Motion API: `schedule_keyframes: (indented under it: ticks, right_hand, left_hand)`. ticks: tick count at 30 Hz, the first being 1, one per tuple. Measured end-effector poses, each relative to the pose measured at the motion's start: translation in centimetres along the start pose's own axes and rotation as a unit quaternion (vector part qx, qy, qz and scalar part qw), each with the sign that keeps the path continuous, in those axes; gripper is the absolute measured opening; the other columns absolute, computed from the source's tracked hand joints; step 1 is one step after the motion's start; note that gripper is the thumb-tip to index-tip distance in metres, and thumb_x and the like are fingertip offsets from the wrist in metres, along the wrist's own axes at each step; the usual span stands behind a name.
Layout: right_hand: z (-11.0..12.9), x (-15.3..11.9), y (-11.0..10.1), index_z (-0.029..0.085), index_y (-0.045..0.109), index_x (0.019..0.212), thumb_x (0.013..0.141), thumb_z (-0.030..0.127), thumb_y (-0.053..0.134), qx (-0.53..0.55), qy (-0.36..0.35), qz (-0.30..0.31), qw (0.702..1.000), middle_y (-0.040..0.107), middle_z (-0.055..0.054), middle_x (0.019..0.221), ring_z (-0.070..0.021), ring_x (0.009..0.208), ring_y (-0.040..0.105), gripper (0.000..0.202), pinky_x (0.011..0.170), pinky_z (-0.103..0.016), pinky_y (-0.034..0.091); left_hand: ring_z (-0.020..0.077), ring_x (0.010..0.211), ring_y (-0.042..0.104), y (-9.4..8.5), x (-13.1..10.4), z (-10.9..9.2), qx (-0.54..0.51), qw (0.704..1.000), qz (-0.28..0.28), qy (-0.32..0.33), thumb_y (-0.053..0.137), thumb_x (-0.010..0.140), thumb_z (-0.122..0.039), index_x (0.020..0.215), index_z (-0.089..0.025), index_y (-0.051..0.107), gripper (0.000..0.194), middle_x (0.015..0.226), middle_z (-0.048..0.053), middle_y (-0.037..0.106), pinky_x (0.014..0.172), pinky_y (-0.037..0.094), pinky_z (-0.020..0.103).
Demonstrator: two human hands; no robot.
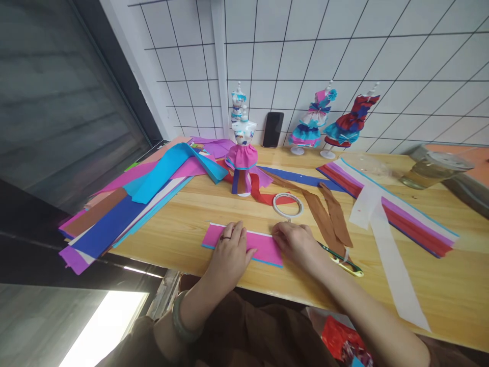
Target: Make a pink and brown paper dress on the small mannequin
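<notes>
A pink crepe-paper strip (263,246) with blue along its near edge and a narrow white band along its far edge lies on the wooden table. My left hand (232,250) rests flat on it, fingers stretched out. At the strip's far right corner, my right hand (296,242) has its fingers pressed together; what they pinch is hidden. Just beyond that hand lies a roll of white tape (277,208). Green-and-yellow-handled scissors (353,268) lie by my right wrist, partly covered.
Coloured crepe paper (160,176) is piled at left. A small dress form (243,155) in a pink skirt stands behind, with two more dressed forms near a phone (273,130). Brown strips (319,209), layered striped paper (416,227), a white strip (395,275) and a cup (431,171) lie rightward.
</notes>
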State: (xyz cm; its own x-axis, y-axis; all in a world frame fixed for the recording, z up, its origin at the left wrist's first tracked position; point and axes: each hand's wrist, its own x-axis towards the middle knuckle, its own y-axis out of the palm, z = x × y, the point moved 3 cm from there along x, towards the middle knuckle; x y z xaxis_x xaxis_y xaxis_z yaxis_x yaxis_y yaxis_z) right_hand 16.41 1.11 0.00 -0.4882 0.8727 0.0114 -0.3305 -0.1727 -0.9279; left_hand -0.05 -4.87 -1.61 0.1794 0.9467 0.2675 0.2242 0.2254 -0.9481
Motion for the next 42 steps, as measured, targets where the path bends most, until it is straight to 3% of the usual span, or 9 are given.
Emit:
schedule_keyframes:
  ticks: [4, 9, 20, 23, 26, 31, 35, 42]
  right_hand:
    - [0.0, 0.0, 0.2, 0.019, 0.057, 0.087, 0.084, 0.021, 0.045, 0.001, 0.005, -0.008, 1.0, 0.067, -0.005, 0.087, -0.018, 0.085, 0.06, 0.013, 0.077, -0.031, 0.032]
    - [-0.4, 0.1, 0.3, 0.018, 0.059, 0.092, 0.084, 0.022, 0.046, 0.009, 0.007, -0.007, 1.0, 0.067, -0.008, 0.091, -0.0194, 0.088, 0.061, 0.016, 0.08, -0.032, 0.035]
    - [-1.8, 0.2, -1.2, 0.018, 0.056, 0.113, 0.081, 0.036, 0.053, 0.189, -0.019, 0.074, 0.979, 0.069, -0.006, 0.085, -0.0181, 0.078, 0.063, 0.037, 0.07, -0.028, 0.046]
    - [-2.1, 0.4, -1.6, 0.018, 0.057, 0.113, 0.081, 0.04, 0.052, 0.221, -0.022, 0.102, 0.97, 0.067, -0.007, 0.095, -0.019, 0.084, 0.061, 0.04, 0.075, -0.03, 0.046]
    - [-2.5, 0.5, -1.8, 0.017, 0.058, 0.112, 0.082, 0.036, 0.051, 0.246, -0.021, 0.102, 0.964, 0.064, -0.008, 0.107, -0.0192, 0.093, 0.059, 0.036, 0.082, -0.031, 0.045]
    - [-3.1, 0.4, -1.0, 0.015, 0.052, 0.117, 0.08, 0.023, 0.05, 0.241, -0.007, 0.099, 0.965, 0.065, -0.003, 0.083, -0.0158, 0.079, 0.06, 0.037, 0.074, -0.029, 0.046]
    - [-3.0, 0.3, -0.7, 0.016, 0.053, 0.115, 0.078, 0.016, 0.048, 0.221, -0.008, 0.088, 0.971, 0.062, -0.002, 0.082, -0.0136, 0.074, 0.059, 0.037, 0.07, -0.027, 0.046]
    - [-2.7, 0.2, -0.8, 0.018, 0.056, 0.113, 0.076, 0.016, 0.051, 0.175, -0.021, 0.062, 0.982, 0.062, -0.005, 0.089, -0.0147, 0.076, 0.058, 0.038, 0.069, -0.025, 0.045]
  left_hand:
    - [0.0267, 0.118, 0.043, -0.4, 0.3, -1.0, -0.033, 0.999, -0.008, 0.021, 0.049, 0.084, -0.035, 0.118, -0.009, 0.049, 0.043, 0.121, 0.015, 0.053, 0.097, 0.041, 0.041]
    - [0.0248, 0.127, 0.036, 0.1, 0.4, -2.4, -0.06, 0.994, 0.009, 0.095, 0.044, 0.085, -0.044, 0.122, -0.011, 0.047, 0.049, 0.131, 0.014, 0.048, 0.103, 0.037, 0.041]
    - [0.0247, 0.127, 0.037, 0.8, 0.7, -2.7, -0.046, 0.995, 0.032, 0.08, 0.048, 0.083, -0.041, 0.12, -0.013, 0.05, 0.047, 0.131, 0.012, 0.048, 0.103, 0.036, 0.04]
    - [0.0251, 0.126, 0.037, 0.8, 0.7, -2.7, -0.045, 0.995, 0.031, 0.081, 0.048, 0.083, -0.041, 0.12, -0.012, 0.05, 0.046, 0.131, 0.013, 0.048, 0.103, 0.036, 0.041]
    - [0.0251, 0.126, 0.038, 0.8, 0.7, -2.8, -0.046, 0.995, 0.026, 0.082, 0.047, 0.083, -0.042, 0.119, -0.013, 0.05, 0.046, 0.13, 0.013, 0.048, 0.103, 0.034, 0.041]
    - [0.0273, 0.126, 0.037, 1.0, 0.7, -3.1, -0.043, 0.997, 0.037, 0.061, 0.05, 0.081, -0.045, 0.121, -0.009, 0.048, 0.054, 0.13, 0.016, 0.048, 0.103, 0.034, 0.042]
    - [0.0294, 0.125, 0.037, 1.2, 0.7, -3.5, -0.037, 0.997, 0.026, 0.069, 0.049, 0.079, -0.052, 0.124, -0.013, 0.046, 0.059, 0.129, 0.016, 0.049, 0.102, 0.034, 0.046]
    - [0.0303, 0.127, 0.034, 1.7, 0.5, -3.7, -0.015, 0.998, 0.021, 0.064, 0.046, 0.078, -0.056, 0.123, -0.017, 0.049, 0.059, 0.132, 0.016, 0.045, 0.104, 0.029, 0.047]
